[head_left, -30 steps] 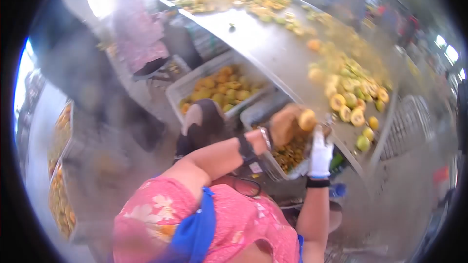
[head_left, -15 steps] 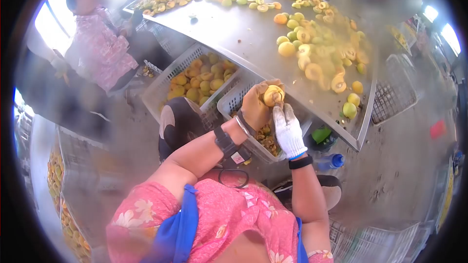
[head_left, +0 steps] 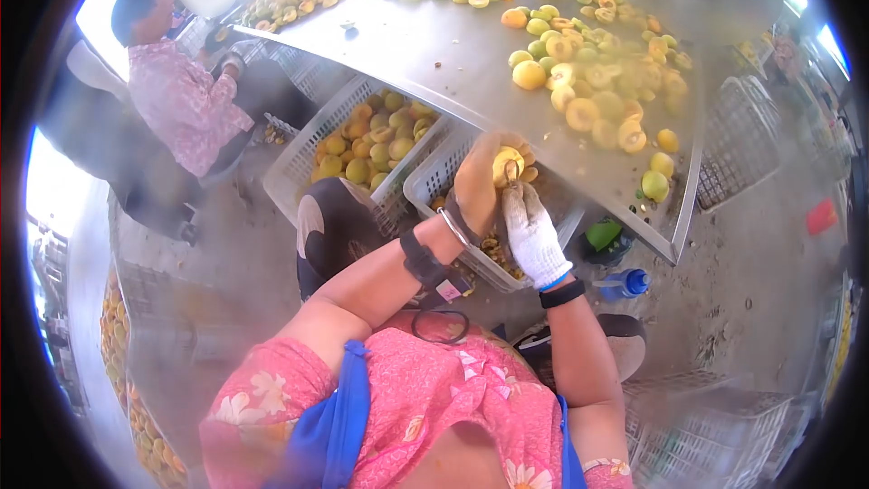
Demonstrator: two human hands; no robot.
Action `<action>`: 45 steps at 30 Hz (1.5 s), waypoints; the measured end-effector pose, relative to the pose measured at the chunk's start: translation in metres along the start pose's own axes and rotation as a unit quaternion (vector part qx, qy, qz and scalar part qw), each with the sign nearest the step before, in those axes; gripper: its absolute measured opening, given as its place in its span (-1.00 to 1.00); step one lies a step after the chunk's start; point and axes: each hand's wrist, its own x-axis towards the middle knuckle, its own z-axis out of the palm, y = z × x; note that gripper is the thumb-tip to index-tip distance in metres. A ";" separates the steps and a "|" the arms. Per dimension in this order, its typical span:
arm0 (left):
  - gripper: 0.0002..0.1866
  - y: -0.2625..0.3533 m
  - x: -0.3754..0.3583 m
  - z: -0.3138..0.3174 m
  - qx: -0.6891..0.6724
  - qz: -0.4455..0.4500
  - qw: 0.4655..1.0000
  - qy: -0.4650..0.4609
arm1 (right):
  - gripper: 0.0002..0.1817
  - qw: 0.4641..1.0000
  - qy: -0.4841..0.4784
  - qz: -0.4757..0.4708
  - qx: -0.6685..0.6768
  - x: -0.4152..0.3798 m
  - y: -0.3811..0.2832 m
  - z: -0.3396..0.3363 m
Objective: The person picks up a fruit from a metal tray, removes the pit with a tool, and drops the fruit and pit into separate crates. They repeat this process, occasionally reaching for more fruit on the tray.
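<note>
My left hand (head_left: 484, 177), in a tan glove, is closed round a yellow peach half (head_left: 507, 166) with its cut face towards me. My right hand (head_left: 534, 235), in a white glove with darkened fingertips, pinches a small pitting tool with a thin metal loop (head_left: 511, 172). The loop is at the middle of the cut face; its handle is mostly hidden by the fingers. Both hands are close together above a white crate (head_left: 425, 186) that holds pits and scraps, near the edge of the metal table (head_left: 434, 81).
Peach halves and whole peaches (head_left: 529, 75) lie on the table. Left of my hands stands a crate of whole peaches (head_left: 299, 158). A blue bottle (head_left: 625, 284) is on the floor at right. Another person (head_left: 181, 91) sits at left; an empty-looking basket (head_left: 738, 140) stands at right.
Both hands have shifted slightly, and the peach half has turned a little in my left hand. The tool's loop now shows against the cut face. The view has tilted slightly.
</note>
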 end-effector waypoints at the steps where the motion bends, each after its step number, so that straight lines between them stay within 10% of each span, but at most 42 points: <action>1: -0.62 0.003 0.001 0.000 0.005 -0.031 0.999 0.003 | -0.62 1.000 -0.001 -0.004 -0.008 0.000 -0.001 -0.001; 4: -0.60 0.004 0.002 0.002 0.032 -0.035 0.999 0.023 | -0.61 0.998 -0.002 0.015 0.053 0.001 0.014 0.006; 7: -0.66 -0.025 0.008 -0.013 0.142 0.160 0.977 0.014 | -0.58 0.992 -0.015 0.061 0.106 0.000 0.013 0.007; 13: -0.75 0.000 -0.001 0.000 -0.030 -0.020 0.999 0.011 | -0.53 0.993 -0.033 0.083 0.083 0.001 0.009 0.003; 19: -0.70 -0.023 0.003 -0.008 0.098 0.138 0.985 0.044 | -0.52 0.978 -0.048 0.161 0.127 0.001 -0.007 0.002; 25: -0.72 0.012 -0.003 0.004 0.020 -0.044 0.997 0.054 | -0.58 0.985 -0.022 0.075 0.155 -0.001 0.011 0.014; 29: -0.63 -0.020 0.006 -0.014 0.256 0.237 0.937 0.011 | -0.60 0.971 -0.024 0.122 0.206 -0.002 0.001 0.011; 35: -0.61 0.011 0.004 -0.006 0.011 -0.098 0.994 0.038 | -0.57 0.991 -0.031 0.069 0.109 -0.003 0.014 0.015; 45: -0.57 -0.007 0.006 0.002 -0.066 -0.026 0.996 0.054 | -0.56 0.999 0.048 0.019 0.002 0.003 0.003 0.010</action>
